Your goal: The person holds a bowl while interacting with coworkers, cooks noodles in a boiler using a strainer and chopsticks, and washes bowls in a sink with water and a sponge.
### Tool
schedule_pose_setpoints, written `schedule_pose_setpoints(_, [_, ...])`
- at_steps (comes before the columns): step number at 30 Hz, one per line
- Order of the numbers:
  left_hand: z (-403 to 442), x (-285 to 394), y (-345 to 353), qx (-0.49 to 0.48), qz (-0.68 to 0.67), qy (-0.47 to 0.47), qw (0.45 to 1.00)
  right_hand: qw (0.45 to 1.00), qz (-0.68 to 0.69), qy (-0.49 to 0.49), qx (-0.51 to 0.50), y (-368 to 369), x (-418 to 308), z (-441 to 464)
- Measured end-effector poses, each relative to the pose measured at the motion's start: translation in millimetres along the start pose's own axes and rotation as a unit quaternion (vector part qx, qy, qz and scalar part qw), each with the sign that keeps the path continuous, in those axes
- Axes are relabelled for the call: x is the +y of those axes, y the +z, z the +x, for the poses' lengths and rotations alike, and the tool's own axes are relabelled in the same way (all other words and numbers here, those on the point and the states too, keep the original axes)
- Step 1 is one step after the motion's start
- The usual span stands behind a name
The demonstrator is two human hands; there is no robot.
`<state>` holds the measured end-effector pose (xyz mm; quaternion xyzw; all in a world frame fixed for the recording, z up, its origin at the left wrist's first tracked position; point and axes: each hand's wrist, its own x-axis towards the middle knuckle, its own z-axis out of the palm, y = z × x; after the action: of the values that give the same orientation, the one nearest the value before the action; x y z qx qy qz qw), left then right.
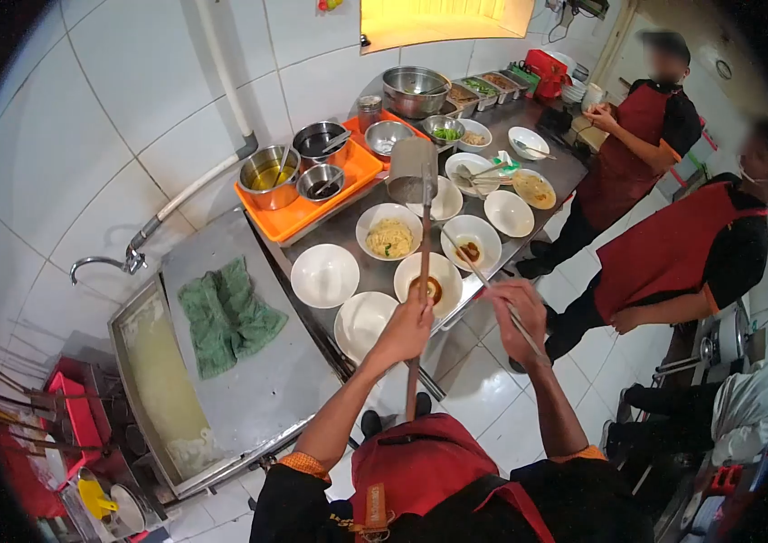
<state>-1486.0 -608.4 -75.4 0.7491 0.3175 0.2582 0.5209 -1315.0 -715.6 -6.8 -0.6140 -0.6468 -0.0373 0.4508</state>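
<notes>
My left hand is wrapped round the long wooden handle of a noodle strainer, whose metal basket is held over the far bowls. What is inside the basket I cannot see. Long chopsticks are gripped in my right hand, their tips pointing toward the bowls. Noodles fill one white bowl. Brown sauce lies in a second bowl and in a third bowl, partly covered by the handle. Plain white bowls stand at the left, close to my left hand.
An orange tray carries metal pots of sauces by the wall. Toppings in metal containers line the back. A green cloth lies on a metal cover beside a vat of cloudy liquid. Two people in red aprons stand at the right.
</notes>
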Motion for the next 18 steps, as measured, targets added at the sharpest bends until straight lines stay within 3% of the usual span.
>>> schedule_pose_setpoints(4, [3.3, 28.4, 11.2, 0.029, -0.033, 0.014, 0.999, 0.999, -0.005, -0.033, 0.030, 35.1, 7.5, 18.1])
schedule_pose_setpoints(8, [5.5, 34.8, 18.2, 0.071, 0.019, 0.058, 0.996, 0.995, 0.005, -0.076, 0.058, 49.4, 10.7, 51.4])
schedule_pose_setpoints(10, [8.5, 38.4, 17.3, 0.137, 0.079, 0.140, 0.978, 0.995, -0.008, -0.091, 0.044, 54.6, 16.7, 67.5])
schedule_pose_setpoints(15, [3.6, 58.6, 5.7, 0.053, -0.015, 0.012, 0.998, 0.993, 0.026, -0.100, 0.064, 60.6, 23.6, 84.6])
schedule_pose_setpoints(18, [4.3, 51.7, 5.8, 0.071, 0.008, 0.062, 0.996, 0.993, 0.044, -0.094, 0.056, 57.2, 15.1, 80.1])
